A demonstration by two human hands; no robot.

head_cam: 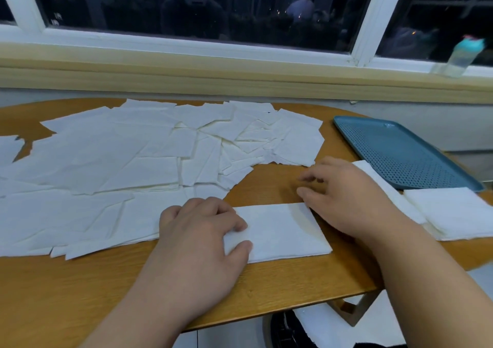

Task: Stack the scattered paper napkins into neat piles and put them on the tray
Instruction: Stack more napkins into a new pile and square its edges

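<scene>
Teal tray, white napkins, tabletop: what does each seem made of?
The teal rectangular tray looks like matte moulded plastic: uniform colour, raised rim, regular grid of small holes. The scattered white napkins look like thin soft paper, creased and fold-lined, as does the folded napkin the left hand pinches. The rounded table shows brown wood grain, smooth finish; solid wood or veneer, I cannot tell.

Scattered white napkins (120, 160) beside teal tray (400, 155)

The only camera rides on the person's head, looking forward and down over the table (266, 281) toward the window (240, 8), with the left hand (202, 238) and right hand (344, 198) close below it.
</scene>
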